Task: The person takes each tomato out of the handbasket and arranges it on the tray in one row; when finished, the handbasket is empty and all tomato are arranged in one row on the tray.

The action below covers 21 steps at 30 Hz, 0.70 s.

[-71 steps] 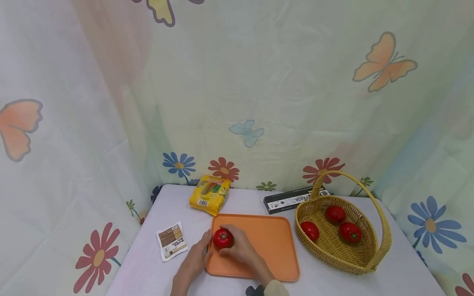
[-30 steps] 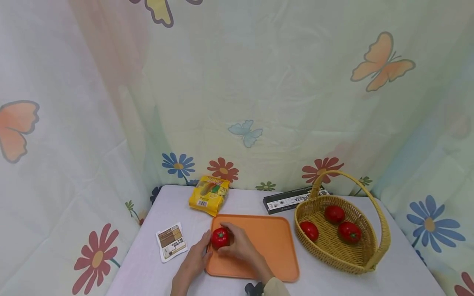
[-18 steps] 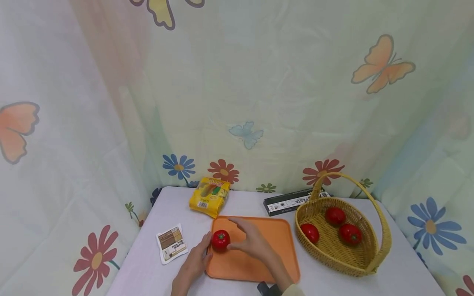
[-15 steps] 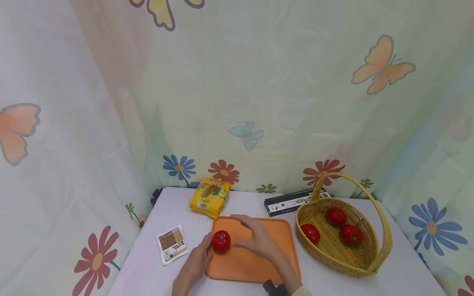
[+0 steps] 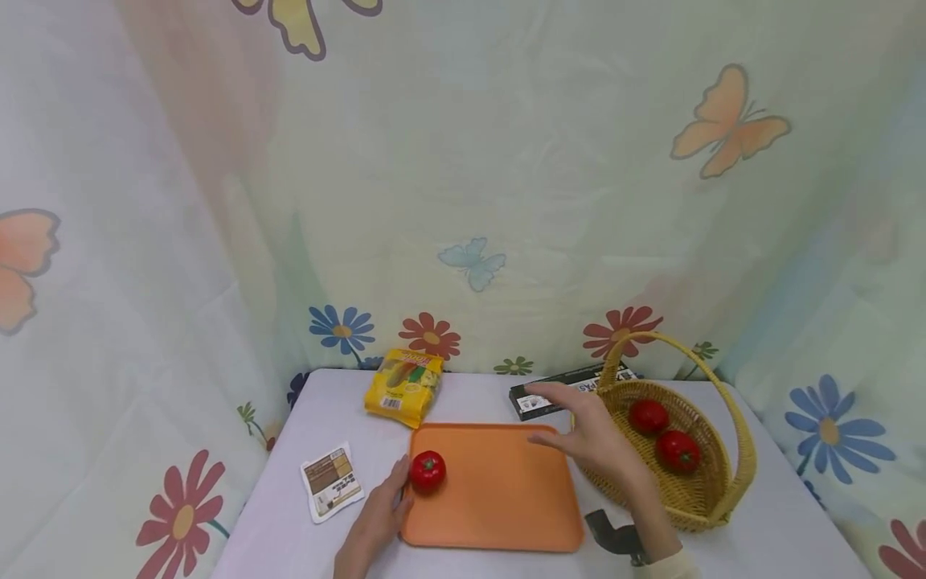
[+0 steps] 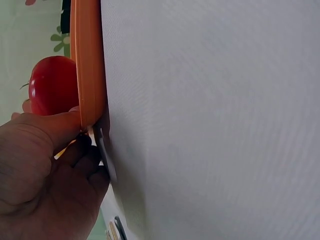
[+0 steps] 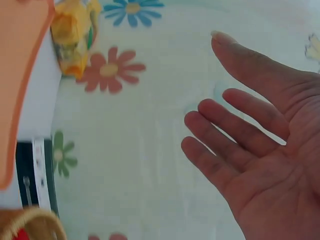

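Observation:
A red tomato (image 5: 428, 472) with a green stem sits at the left end of an orange tray (image 5: 499, 490). My left hand (image 5: 376, 515) holds that end of the tray. In the left wrist view its thumb (image 6: 65, 127) lies at the tray's rim beside the tomato, and the lower fingers (image 6: 87, 162) curl near the table. My right hand (image 5: 600, 438) is raised between the tray and a wicker basket (image 5: 745, 458), thumb and fingers apart, holding nothing. Two red tomatoes show in the basket, one (image 5: 649, 416) behind the other (image 5: 678, 451); its left part is hidden by my right hand.
A yellow food packet (image 5: 403, 388) stands behind the tray, and a white-and-brown sachet (image 5: 333, 482) lies to its left. A black pasta box (image 5: 531, 402) lies at the back, partly behind the basket. The basket's tall handle (image 5: 738, 410) arches over it. A flowered curtain backs the table.
My right hand has let go of the tomato at the tray's left end and moved right towards the basket. My left hand has stayed at the tray's edge.

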Tool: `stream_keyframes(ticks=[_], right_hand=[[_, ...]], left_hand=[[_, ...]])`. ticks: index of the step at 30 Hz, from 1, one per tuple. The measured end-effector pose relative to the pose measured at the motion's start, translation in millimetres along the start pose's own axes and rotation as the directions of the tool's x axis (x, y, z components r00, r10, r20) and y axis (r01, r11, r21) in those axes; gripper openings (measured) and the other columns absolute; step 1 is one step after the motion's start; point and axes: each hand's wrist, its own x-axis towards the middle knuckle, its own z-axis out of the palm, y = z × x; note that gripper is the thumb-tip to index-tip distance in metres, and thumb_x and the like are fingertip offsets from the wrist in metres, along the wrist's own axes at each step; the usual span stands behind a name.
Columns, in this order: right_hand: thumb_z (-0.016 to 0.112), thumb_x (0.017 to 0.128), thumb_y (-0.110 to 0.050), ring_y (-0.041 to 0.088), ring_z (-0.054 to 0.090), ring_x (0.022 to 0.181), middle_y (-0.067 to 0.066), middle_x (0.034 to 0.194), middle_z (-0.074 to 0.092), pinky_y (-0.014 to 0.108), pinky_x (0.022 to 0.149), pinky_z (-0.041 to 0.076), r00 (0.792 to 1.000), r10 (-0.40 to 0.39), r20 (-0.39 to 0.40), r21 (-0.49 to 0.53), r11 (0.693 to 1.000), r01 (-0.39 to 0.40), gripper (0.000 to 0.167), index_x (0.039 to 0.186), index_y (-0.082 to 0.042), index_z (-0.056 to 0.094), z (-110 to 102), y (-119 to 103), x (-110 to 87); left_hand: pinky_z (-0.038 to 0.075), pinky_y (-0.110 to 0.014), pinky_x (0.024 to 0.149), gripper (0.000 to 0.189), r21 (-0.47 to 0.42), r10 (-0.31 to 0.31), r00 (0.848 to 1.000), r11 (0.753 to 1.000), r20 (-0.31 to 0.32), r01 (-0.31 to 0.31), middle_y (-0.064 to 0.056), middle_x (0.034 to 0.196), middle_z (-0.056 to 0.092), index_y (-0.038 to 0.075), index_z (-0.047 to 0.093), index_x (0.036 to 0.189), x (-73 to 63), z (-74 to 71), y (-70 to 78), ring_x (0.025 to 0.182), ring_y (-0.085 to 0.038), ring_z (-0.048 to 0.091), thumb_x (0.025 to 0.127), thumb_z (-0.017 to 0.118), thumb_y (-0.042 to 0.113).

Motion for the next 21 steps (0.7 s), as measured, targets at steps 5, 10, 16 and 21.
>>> stream_keyframes(ticks=[5, 10, 16, 21], right_hand=[[0.095, 0.083, -0.013, 0.044, 0.067, 0.126, 0.020, 0.137, 0.072, 0.065, 0.103, 0.059, 0.995, 0.097, -0.004, -0.071, 0.993, -0.097, 0.064, 0.140, -0.002, 0.069, -30, 22, -2.1], [0.092, 0.087, -0.014, 0.048, 0.066, 0.123, 0.025, 0.137, 0.070, 0.069, 0.102, 0.058, 0.981, 0.193, 0.009, -0.102, 0.976, -0.191, 0.062, 0.141, 0.002, 0.067, -51, 41, -6.3], [0.087, 0.093, -0.027, 0.054, 0.060, 0.133, 0.031, 0.143, 0.064, 0.066, 0.108, 0.055, 0.940, 0.339, 0.029, 0.021, 0.940, -0.340, 0.071, 0.148, 0.007, 0.057, -58, 76, -11.1], [0.085, 0.096, -0.031, 0.057, 0.056, 0.136, 0.035, 0.146, 0.060, 0.066, 0.109, 0.054, 0.897, 0.442, 0.025, 0.076, 0.893, -0.443, 0.075, 0.151, 0.009, 0.053, -59, 104, -14.6]], left_hand=[[0.029, -0.066, 0.127, 0.069, 0.006, -0.018, 1.000, 1.000, 0.003, 0.018, -0.023, 0.171, 0.037, -0.003, 0.038, 0.164, -2.3, -0.4, -1.2, 0.157, -0.048, 0.034, 0.103, 0.068, 0.004], [0.029, -0.066, 0.127, 0.069, 0.002, -0.022, 1.000, 1.000, 0.009, 0.022, -0.023, 0.171, 0.037, -0.001, 0.037, 0.165, -1.9, 0.2, -1.4, 0.157, -0.047, 0.034, 0.104, 0.068, 0.005], [0.029, -0.066, 0.127, 0.069, 0.004, -0.024, 1.000, 1.000, -0.001, 0.024, -0.022, 0.171, 0.037, -0.002, 0.038, 0.164, -2.4, 0.1, -1.3, 0.157, -0.047, 0.034, 0.103, 0.069, 0.005], [0.029, -0.064, 0.128, 0.069, -0.014, -0.021, 1.000, 1.000, -0.008, 0.021, -0.021, 0.171, 0.037, -0.001, 0.037, 0.165, -1.6, 0.8, -1.6, 0.158, -0.046, 0.034, 0.104, 0.068, 0.004]])
